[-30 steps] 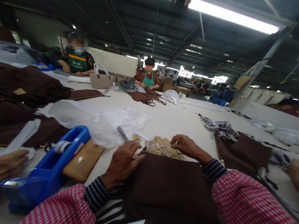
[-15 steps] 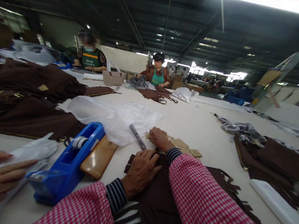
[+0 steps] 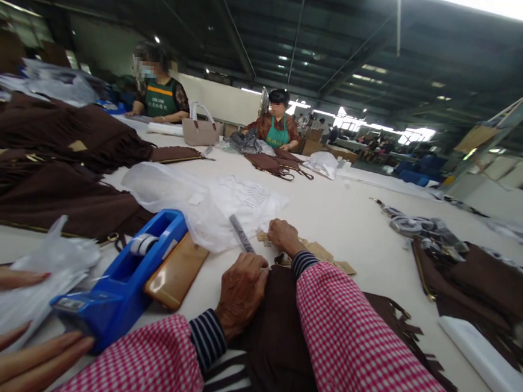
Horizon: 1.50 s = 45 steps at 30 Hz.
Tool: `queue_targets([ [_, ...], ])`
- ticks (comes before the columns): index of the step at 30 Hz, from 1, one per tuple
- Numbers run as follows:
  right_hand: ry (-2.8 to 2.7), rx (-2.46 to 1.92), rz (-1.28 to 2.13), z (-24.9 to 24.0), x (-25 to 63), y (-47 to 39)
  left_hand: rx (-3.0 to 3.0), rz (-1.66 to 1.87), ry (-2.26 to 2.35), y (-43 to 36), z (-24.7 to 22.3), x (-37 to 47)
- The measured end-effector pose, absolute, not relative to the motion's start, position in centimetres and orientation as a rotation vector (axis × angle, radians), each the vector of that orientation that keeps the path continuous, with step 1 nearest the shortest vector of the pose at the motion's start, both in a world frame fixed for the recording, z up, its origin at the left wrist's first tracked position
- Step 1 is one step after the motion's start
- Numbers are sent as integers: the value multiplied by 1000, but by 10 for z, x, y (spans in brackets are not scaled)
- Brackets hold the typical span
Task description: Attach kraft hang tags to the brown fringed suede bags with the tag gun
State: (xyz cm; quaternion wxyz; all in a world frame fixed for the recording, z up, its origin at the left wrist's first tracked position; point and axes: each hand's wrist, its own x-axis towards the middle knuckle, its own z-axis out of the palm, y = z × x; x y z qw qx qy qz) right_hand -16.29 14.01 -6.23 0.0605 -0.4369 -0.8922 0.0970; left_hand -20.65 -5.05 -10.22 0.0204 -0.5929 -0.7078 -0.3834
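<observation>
My left hand (image 3: 242, 291) is closed at the top left edge of a brown fringed bag (image 3: 281, 318). Its fingertips are pressed together, and what they pinch is hidden. Past it, my right hand (image 3: 285, 237) reaches over several kraft paper tags (image 3: 320, 251), its fingers curled down on a tag (image 3: 263, 237) at the left of the group. Just beyond my left hand lies a grey wrapped strip (image 3: 240, 233). Dark fringe spreads from the bag on both sides.
To the left are a blue tape dispenser (image 3: 123, 282), a gold phone (image 3: 177, 272) and a co-worker's hands (image 3: 27, 353) on thin white sheets (image 3: 32, 286). White plastic bags (image 3: 206, 204) lie ahead. Brown bags (image 3: 490, 280) lie right; two people work across the table.
My left hand has gone from lying spread on the bag to a closed pinch at its edge. My right hand has shifted slightly. The co-worker's near hand has spread toward the dispenser.
</observation>
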Motion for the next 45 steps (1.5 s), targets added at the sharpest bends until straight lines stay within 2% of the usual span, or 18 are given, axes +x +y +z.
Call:
queue_targets([
  [6, -2546, -1246, 660, -58, -157, 147, -1791, -1288, -2198, -49, -103, -209],
  [20, -1848, -752, 1760, 5, -73, 108, -1697, -1464, -2252, -48, -101, -217],
  [29, -2081, -770, 1776, 0, -26, 63, -1789, -1727, -2140, -44, -86, -236],
  [33, -1847, -820, 1920, -11, -15, 50, -2052, -1426, -2152, -47, -83, -244],
  [38, -1817, -847, 1864, -17, -2, 47, -2265, -934, -2011, -45, -86, -251],
  [45, -2004, -924, 1678, -8, 5, 39, -2256, -963, -2010, -34, -96, -259],
])
